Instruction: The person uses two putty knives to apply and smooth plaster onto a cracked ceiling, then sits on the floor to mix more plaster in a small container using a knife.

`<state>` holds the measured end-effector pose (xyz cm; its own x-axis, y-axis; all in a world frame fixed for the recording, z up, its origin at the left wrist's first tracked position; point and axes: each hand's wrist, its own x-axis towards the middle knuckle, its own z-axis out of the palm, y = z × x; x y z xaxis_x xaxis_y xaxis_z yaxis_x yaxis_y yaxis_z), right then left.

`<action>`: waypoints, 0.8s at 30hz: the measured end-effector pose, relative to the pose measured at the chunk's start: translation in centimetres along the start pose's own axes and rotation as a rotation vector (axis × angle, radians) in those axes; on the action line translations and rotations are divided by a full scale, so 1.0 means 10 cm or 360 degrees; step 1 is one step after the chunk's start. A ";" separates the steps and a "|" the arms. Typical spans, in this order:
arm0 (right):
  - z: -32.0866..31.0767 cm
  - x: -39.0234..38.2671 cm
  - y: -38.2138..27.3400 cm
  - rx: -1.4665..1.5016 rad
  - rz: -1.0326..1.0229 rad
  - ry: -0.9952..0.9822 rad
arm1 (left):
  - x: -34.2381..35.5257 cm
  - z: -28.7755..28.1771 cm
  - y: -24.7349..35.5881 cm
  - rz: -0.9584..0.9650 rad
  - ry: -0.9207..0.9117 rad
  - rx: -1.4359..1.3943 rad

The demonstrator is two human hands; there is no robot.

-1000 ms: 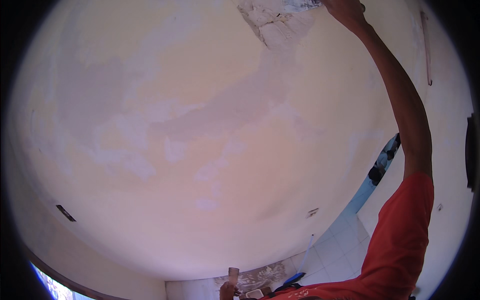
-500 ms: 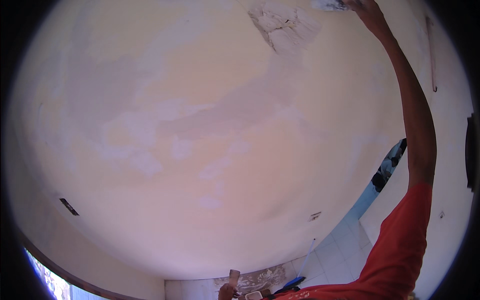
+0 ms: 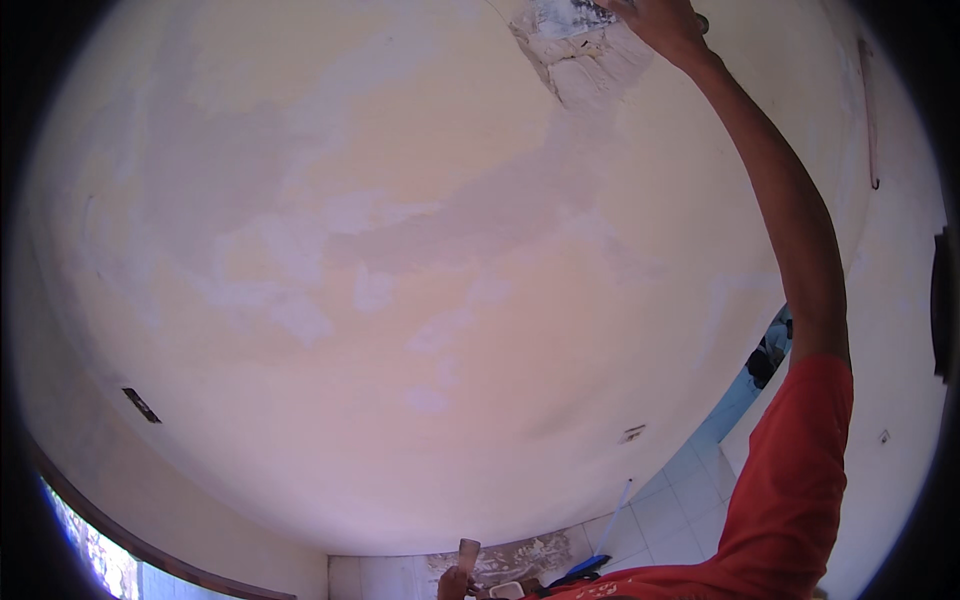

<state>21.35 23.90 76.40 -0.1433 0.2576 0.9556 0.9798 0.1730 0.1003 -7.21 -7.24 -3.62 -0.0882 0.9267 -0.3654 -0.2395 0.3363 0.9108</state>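
A right hand (image 3: 660,25), raised at the top of the view, clamps its fingers around the handle of a flat trowel (image 3: 565,17), whose pale-smeared blade lies over the upper part of a rough, broken patch (image 3: 590,75) in the wall (image 3: 400,330); whether the whole blade touches is hard to tell. The trowel looks light and stiff, its smeared face probably slippery, the handle the sensible place to grip. Beyond stretches the arm in its red sleeve (image 3: 800,430). Far below, a left hand (image 3: 453,582), partly cut off by the lower edge, appears closed around a small, broad-ended scraper (image 3: 468,553), held upright near a pale container (image 3: 507,590), with a blue broom (image 3: 585,568) to the right. Half a second earlier, the trowel was right of the patch, clear of it; the scraper has barely shifted.
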 end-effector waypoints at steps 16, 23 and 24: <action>0.19 0.10 1.22 -0.0140 -0.0142 0.0423 | 0.05 -0.07 0.04 -0.0007 -0.0042 0.0084; -0.19 0.15 0.63 0.0190 -0.0477 0.0264 | 0.05 -0.10 0.02 -0.0004 -0.0028 0.0089; -0.21 0.17 0.52 0.0194 -0.0478 0.0259 | 0.05 -0.10 0.02 -0.0004 -0.0024 0.0089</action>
<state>26.46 23.23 79.10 -0.3885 0.0249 0.9211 0.8721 0.3325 0.3589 -8.29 -6.90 -3.82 -0.0732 0.9280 -0.3653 -0.1850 0.3473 0.9193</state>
